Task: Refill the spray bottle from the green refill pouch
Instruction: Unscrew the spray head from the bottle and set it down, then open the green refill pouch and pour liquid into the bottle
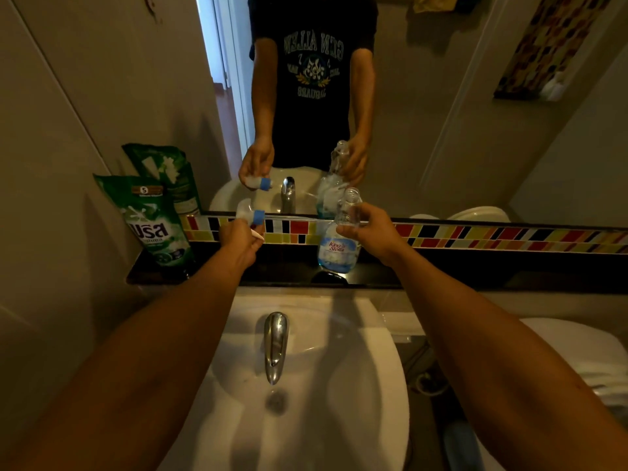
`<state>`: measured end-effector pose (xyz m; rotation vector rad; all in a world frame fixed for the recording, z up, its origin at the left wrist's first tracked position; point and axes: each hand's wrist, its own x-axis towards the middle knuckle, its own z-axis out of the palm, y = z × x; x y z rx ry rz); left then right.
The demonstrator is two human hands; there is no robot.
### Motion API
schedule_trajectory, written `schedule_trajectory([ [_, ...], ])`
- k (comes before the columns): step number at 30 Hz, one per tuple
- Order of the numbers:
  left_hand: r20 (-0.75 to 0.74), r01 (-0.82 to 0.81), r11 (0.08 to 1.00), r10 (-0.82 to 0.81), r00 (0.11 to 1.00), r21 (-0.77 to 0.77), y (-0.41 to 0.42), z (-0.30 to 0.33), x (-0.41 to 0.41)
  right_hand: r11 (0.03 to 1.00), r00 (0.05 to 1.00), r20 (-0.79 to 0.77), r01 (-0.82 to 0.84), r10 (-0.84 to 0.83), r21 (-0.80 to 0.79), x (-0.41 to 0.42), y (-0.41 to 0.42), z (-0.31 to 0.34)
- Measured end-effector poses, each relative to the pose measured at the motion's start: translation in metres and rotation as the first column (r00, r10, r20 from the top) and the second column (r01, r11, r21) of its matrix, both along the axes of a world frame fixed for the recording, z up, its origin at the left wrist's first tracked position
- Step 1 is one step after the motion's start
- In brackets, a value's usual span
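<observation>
- A dim bathroom: a white sink with a chrome tap sat below a black counter, a band of coloured tiles and a wall mirror.
- The person's right hand had its grip wrapped round the neck of the clear spray bottle, whose base stood on the counter, mouth open and uncapped.
- The left hand held the removed trigger sprayer, its grip closed on the white head with the blue collar.
- The green refill pouch stood unopened-looking at the counter's left end, well apart from the bottle.
- Risks, as judged: the bottle's mouth was narrow, so a soft pouch poured one-handed could spill down the label onto the counter; the sprayer's dip tube might drip or pick up dirt when set down.
- Readable print: "King's Stella" on the bottle's blue label; a "5" badge and large Thai lettering on the pouch; mirrored shirt text, partly "JAGUARS".
</observation>
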<state>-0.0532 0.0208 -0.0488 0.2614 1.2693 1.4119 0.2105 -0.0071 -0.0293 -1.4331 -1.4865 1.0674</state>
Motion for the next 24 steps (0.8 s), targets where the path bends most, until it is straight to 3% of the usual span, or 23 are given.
schedule_trajectory([
  [10,-0.187,0.087,0.979,-0.121,0.975,-0.182,-0.004,-0.059,0.003,0.997,0.998,-0.019,-0.053,0.052,-0.061,-0.021,0.012,-0.021],
  [14,-0.380,0.039,0.943,-0.172,0.909,-0.331,0.003,-0.074,0.000,0.994,0.997,-0.031,-0.075,0.073,-0.074,-0.028,0.019,-0.025],
  [18,-0.473,0.155,0.920,-0.324,0.819,-0.361,0.007,-0.088,-0.010,0.995,0.997,-0.019,-0.072,0.071,-0.067,-0.032,0.025,-0.028],
  [24,-0.631,0.071,0.910,-0.337,0.699,-0.408,0.003,-0.099,-0.001,0.999,0.998,0.040,-0.047,0.047,-0.010,-0.034,0.024,-0.031],
])
